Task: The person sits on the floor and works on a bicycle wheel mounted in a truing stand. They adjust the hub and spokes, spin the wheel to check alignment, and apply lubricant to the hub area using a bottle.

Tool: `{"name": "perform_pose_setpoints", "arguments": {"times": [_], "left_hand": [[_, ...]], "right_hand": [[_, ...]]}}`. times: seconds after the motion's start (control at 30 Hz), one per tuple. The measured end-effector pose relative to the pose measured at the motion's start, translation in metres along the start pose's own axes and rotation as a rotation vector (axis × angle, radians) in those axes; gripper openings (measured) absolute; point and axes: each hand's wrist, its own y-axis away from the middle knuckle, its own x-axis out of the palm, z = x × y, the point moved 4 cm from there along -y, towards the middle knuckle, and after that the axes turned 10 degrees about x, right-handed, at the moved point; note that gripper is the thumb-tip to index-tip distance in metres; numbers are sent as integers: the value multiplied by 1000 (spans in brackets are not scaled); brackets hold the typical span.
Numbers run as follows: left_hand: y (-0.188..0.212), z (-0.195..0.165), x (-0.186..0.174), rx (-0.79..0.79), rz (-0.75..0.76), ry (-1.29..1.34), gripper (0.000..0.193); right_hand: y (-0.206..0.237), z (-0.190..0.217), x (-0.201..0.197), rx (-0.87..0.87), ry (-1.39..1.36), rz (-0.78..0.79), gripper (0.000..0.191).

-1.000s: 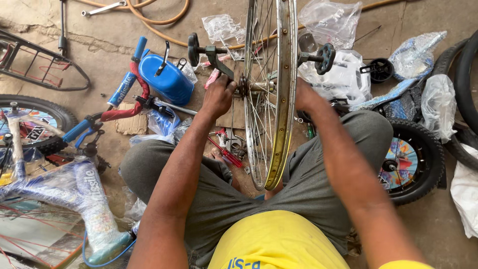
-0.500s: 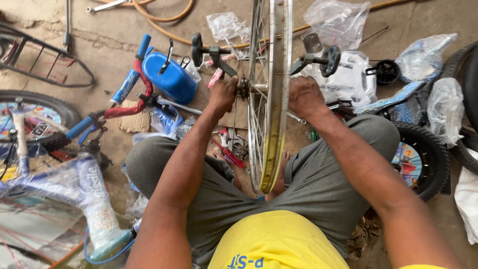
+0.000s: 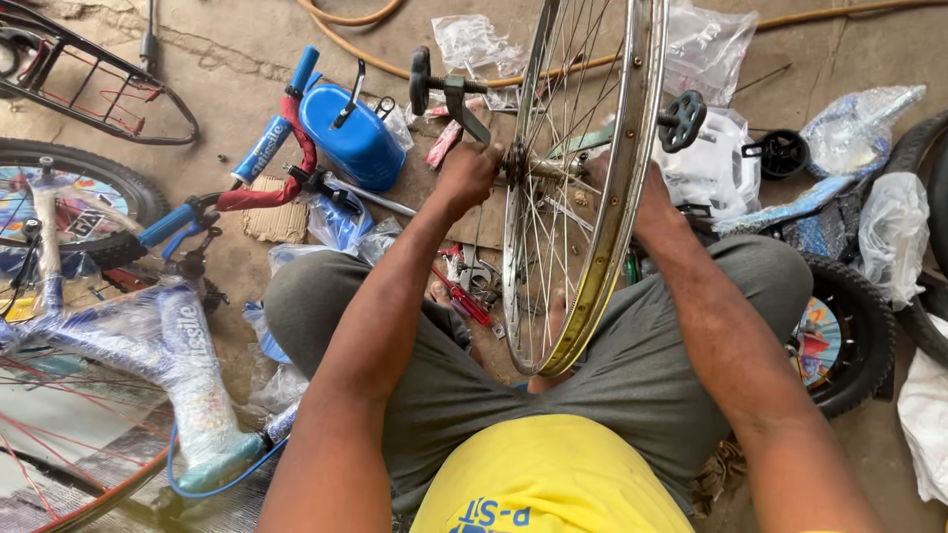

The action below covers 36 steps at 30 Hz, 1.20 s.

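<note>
A bare spoked bicycle wheel rim (image 3: 614,232) stands upright between my knees, edge-on to me. My left hand (image 3: 464,178) is closed at the hub (image 3: 515,164) on the wheel's left side. My right hand (image 3: 642,202) reaches to the hub from the right and is mostly hidden behind the rim, so its grip cannot be seen. A crank with black pedals (image 3: 681,120) sticks out past the hub on both sides.
A blue oil can (image 3: 351,133), red-and-blue handlebars (image 3: 267,163) and a wrapped blue bike frame (image 3: 188,365) lie left. Red-handled tools (image 3: 464,296) sit on the floor below the wheel. Small tyred wheels (image 3: 849,336) and plastic bags (image 3: 889,237) crowd the right.
My view has shifted slightly; both hands stay at the hub, and the left hand has moved a little closer onto the axle.
</note>
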Motion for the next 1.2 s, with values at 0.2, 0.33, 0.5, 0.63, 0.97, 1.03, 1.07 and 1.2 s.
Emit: {"name": "perform_pose_setpoints", "arguments": {"times": [0.2,0.33,0.5,0.63,0.97,1.03,1.07,1.2], "left_hand": [[-3,2,2,-105,-40,104,47],[-3,-3,-11,258,-99,-331,42],[2,1,-6,316,-97,-303,38],[-1,4,1,33,17,-58,40],[2,1,-12,662,-210,-338,32],[-5,17,-8,354,-149,-284,38],[-8,23,-6,202,-120,-254,42],[-10,24,0,-4,-60,200,49]], "right_hand": [[5,-6,-4,-64,-317,-237,17],[0,-12,1,1,-149,-123,24],[1,-5,4,-89,-76,-125,26],[1,1,7,-45,56,-117,12],[4,22,-7,-255,-69,-361,19],[-2,20,-1,-166,-64,-215,18],[-4,19,2,-126,-59,-143,21],[-3,25,-7,-192,9,-277,10]]}}
